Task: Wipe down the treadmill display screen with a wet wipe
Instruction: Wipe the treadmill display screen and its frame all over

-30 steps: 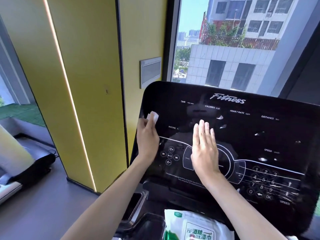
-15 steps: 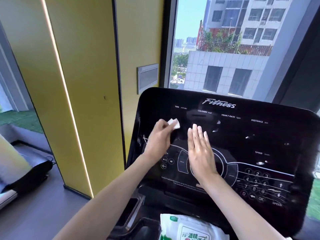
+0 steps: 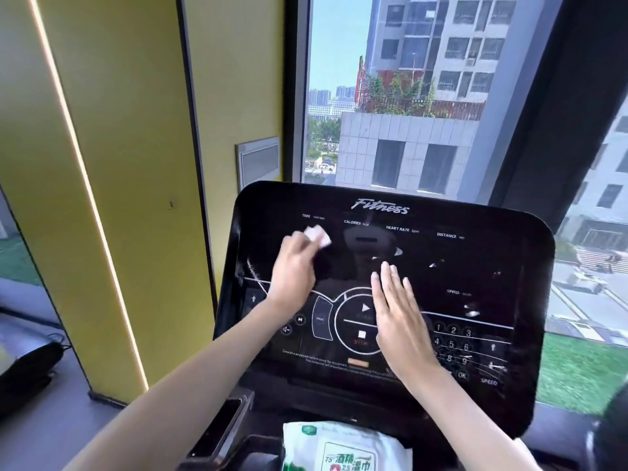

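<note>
Wipe [image 3: 317, 235], folded small, was pinched in the left hand [image 3: 294, 266] and pressed on the screen [image 3: 475, 266] at upper left, below TIME, seemingly to concentrate rubbing pressure. The right hand [image 3: 397, 321] lay flat on the centre controls [image 3: 360, 334], fingers [image 3: 385, 277] straight and close, probably as a brace. A pack [image 3: 339, 450] sat below.

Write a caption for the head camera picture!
Left hand presses a wet wipe to the treadmill display screen; right hand rests flat on it.
</note>
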Demonstrator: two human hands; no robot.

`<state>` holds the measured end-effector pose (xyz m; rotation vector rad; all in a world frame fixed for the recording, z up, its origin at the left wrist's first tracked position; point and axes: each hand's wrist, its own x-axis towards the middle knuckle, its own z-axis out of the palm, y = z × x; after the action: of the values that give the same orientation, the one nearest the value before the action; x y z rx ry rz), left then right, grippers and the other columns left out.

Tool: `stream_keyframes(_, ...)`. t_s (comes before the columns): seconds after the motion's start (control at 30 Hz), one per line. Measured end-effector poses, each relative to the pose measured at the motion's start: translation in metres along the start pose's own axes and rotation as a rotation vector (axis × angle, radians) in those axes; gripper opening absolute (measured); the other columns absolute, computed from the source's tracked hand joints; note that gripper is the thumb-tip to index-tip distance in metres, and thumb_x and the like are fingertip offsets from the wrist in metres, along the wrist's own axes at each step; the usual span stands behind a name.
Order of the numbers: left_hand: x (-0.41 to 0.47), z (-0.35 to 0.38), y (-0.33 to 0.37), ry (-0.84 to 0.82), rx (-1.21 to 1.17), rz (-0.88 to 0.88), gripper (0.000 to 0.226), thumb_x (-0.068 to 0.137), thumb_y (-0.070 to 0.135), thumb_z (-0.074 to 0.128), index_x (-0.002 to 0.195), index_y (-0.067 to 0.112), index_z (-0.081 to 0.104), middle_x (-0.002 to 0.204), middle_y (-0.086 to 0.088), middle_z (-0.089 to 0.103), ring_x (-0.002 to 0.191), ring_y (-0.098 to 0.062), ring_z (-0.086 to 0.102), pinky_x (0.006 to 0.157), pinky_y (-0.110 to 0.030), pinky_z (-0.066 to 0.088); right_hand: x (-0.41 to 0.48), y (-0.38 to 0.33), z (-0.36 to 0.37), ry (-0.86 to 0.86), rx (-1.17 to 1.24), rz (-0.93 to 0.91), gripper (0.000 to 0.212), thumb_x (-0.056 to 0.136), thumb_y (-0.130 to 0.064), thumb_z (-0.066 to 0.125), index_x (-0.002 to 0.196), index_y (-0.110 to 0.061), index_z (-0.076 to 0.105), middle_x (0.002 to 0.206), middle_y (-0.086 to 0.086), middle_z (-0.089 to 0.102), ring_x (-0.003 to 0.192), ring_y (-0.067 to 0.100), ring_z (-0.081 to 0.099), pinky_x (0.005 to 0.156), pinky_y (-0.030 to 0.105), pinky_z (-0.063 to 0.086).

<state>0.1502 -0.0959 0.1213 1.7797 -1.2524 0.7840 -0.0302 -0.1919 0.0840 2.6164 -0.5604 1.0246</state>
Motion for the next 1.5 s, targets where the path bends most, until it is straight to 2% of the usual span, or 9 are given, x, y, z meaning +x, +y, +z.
stream_keyframes(0.1,-0.018,0.008,0.006,-0.278,0.042,0.381,0.072,0.065,-0.018,0.055,0.128,0.014,0.047,0.097,0.001,0.04,0.084,-0.021,0.041,0.054,-0.037,0.051,0.001,0.002,0.0,-0.026,0.034,0.017,0.068,0.074,0.014,0.023,0.142,0.005,0.027,0.151,0.022,0.019,0.141,0.031,0.016,0.113,0.048,0.023)
stream_keyframes(0.27,-0.014,0.009,0.003,0.079,-0.081,-0.191,0.045,0.084,-0.013,0.053,0.127,0.003,0.054,0.089,-0.011,0.051,0.079,-0.024,0.048,0.071,-0.038,0.05,0.001,-0.001,0.004,-0.034,0.079,0.065,0.071,0.073,0.017,0.029,0.142,0.005,0.025,0.152,0.021,0.019,0.142,0.03,0.014,0.114,0.044,0.011)
stream_keyframes(0.4,-0.037,0.005,0.004,-0.315,-0.029,0.35,0.063,0.073,-0.017,0.057,0.132,0.003,0.048,0.096,-0.01,0.052,0.087,-0.022,0.047,0.072,-0.035,0.053,0.002,-0.007,0.006,-0.037,0.075,0.083,0.065,0.074,0.012,0.029,0.14,0.007,0.03,0.15,0.024,0.024,0.14,0.032,0.018,0.114,0.045,0.011)
stream_keyframes(0.53,-0.028,-0.006,-0.008,0.028,-0.131,-0.202,0.038,0.089,-0.005,0.053,0.125,0.007,0.053,0.09,-0.007,0.051,0.08,-0.015,0.046,0.072,-0.035,0.047,0.002,-0.009,0.007,-0.016,0.094,0.097,0.066,0.072,0.015,0.038,0.138,0.01,0.032,0.147,0.026,0.027,0.139,0.035,0.021,0.113,0.047,0.017)
stream_keyframes(0.7,-0.043,-0.003,-0.009,-0.339,0.036,0.413,0.056,0.072,-0.013,0.059,0.123,0.011,0.053,0.095,-0.008,0.048,0.085,-0.021,0.045,0.049,-0.036,0.05,0.004,-0.01,0.005,-0.03,0.064,0.089,0.056,0.082,0.0,0.019,0.134,0.012,0.037,0.143,0.029,0.033,0.135,0.038,0.029,0.11,0.05,0.026)
stream_keyframes(1.0,-0.044,0.003,-0.01,-0.309,0.028,0.412,0.063,0.07,-0.016,0.058,0.126,0.013,0.049,0.096,-0.003,0.039,0.083,-0.021,0.045,0.044,-0.036,0.049,0.004,-0.012,0.005,-0.011,0.089,0.105,0.056,0.079,0.006,0.04,0.135,0.011,0.036,0.144,0.028,0.033,0.135,0.039,0.03,0.111,0.049,0.023)
stream_keyframes(1.17,-0.016,0.003,-0.001,0.075,-0.021,-0.177,0.046,0.083,-0.011,0.055,0.123,0.01,0.057,0.089,-0.004,0.045,0.077,-0.021,0.046,0.058,-0.037,0.05,0.006,-0.013,0.006,0.006,0.059,0.114,0.057,0.081,-0.003,0.018,0.132,0.012,0.041,0.141,0.029,0.037,0.133,0.039,0.034,0.11,0.05,0.027)
stream_keyframes(1.3,-0.017,0.009,0.002,-0.156,0.086,0.387,0.056,0.072,-0.013,0.049,0.122,0.012,0.05,0.094,-0.002,0.038,0.081,-0.022,0.043,0.043,-0.031,0.047,0.003,-0.01,0.01,0.009,0.038,0.095,0.055,0.085,-0.002,0.016,0.133,0.011,0.039,0.142,0.028,0.035,0.134,0.038,0.032,0.11,0.048,0.021)
stream_keyframes(1.5,0.02,0.008,0.009,0.232,0.045,-0.374,0.046,0.081,-0.014,0.052,0.119,0.009,0.062,0.091,-0.013,0.05,0.084,-0.027,0.048,0.06,-0.036,0.048,0.006,-0.013,0.012,0.021,0.05,0.123,0.053,0.082,0.0,0.024,0.132,0.011,0.041,0.141,0.027,0.038,0.132,0.038,0.036,0.109,0.051,0.028)
